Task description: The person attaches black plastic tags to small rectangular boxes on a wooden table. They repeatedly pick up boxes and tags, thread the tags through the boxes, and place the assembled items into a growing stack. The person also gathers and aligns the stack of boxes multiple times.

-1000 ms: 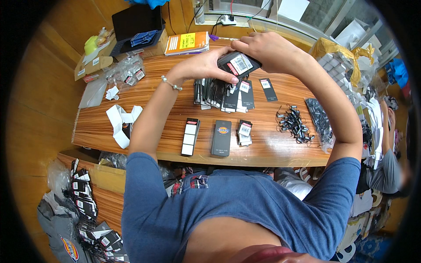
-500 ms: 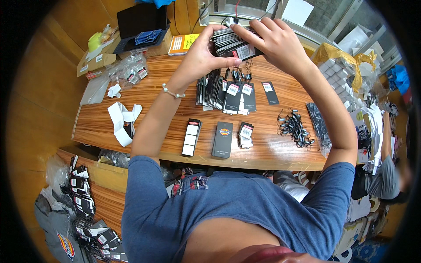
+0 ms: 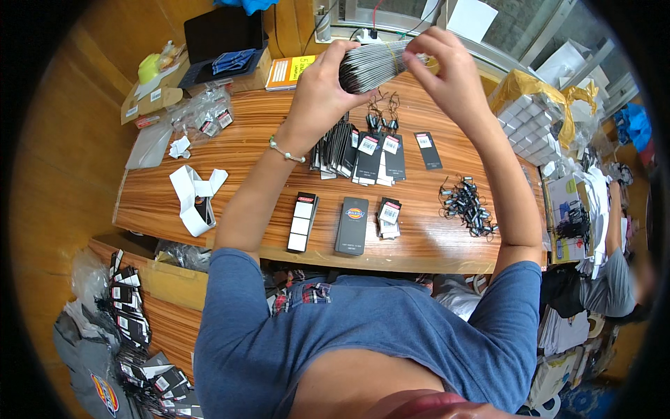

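Note:
My left hand (image 3: pixel 322 91) grips a thick stack of black hang tags (image 3: pixel 370 68), fanned so that many pale edges show, above the far side of the table. A thin yellowish rubber band (image 3: pixel 396 59) crosses the right part of the stack. My right hand (image 3: pixel 452 73) is at that end, its thumb and fingers bent together on a loop of the band. Below the hands lie a row of black tags (image 3: pixel 335 150) with barcode stickers, a few corded tags (image 3: pixel 368 157) and one single tag (image 3: pixel 428 150).
Nearer me are a narrow tag pile (image 3: pixel 302 222), a grey-black tag pile (image 3: pixel 352 225) and a small stickered pile (image 3: pixel 389 218). Black cord fasteners (image 3: pixel 469 207) lie right. White sticker strip (image 3: pixel 188 199), plastic bags (image 3: pixel 202 112) and a laptop (image 3: pixel 227 42) are left. A person (image 3: pixel 614 272) sits far right.
The stack has turned so its pale edges face up and its stickered front no longer shows. My right hand has shifted right, off the stack's top to its end, and now pulls at the band.

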`<act>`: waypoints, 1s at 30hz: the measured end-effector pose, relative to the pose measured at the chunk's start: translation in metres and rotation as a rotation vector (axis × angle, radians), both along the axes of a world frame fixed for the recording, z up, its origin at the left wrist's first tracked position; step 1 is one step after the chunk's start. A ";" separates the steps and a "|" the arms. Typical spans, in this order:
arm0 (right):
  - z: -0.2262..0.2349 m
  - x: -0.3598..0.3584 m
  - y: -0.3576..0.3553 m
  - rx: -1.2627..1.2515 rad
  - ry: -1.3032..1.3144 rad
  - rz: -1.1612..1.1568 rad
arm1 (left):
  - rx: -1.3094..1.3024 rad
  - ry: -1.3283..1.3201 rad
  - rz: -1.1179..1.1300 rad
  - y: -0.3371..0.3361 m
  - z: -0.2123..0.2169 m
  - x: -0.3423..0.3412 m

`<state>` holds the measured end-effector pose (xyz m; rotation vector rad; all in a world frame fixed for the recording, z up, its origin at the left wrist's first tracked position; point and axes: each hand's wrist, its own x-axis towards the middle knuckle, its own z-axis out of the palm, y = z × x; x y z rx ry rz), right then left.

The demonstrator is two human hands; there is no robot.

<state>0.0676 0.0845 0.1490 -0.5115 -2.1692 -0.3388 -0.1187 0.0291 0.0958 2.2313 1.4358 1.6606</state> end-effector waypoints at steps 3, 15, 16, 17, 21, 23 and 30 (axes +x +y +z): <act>-0.015 -0.008 0.004 -0.129 -0.027 -0.069 | 0.115 0.086 0.061 0.002 -0.004 0.005; -0.043 -0.020 0.021 -0.348 0.130 -0.184 | 0.146 0.315 0.132 0.013 -0.010 0.008; -0.046 -0.017 0.025 -0.451 0.175 -0.123 | 0.126 0.331 0.120 0.013 -0.010 0.008; -0.048 -0.014 0.029 -0.553 0.220 -0.062 | 0.107 0.347 0.108 0.013 -0.010 0.008; -0.052 -0.023 0.016 -0.651 0.322 0.103 | 0.086 0.388 0.103 0.014 -0.014 0.009; -0.053 -0.025 0.012 -0.638 0.327 0.159 | 0.108 0.336 0.097 0.017 -0.015 0.006; -0.055 -0.016 0.003 -0.724 0.374 0.121 | 0.027 -0.167 0.008 0.019 -0.021 0.003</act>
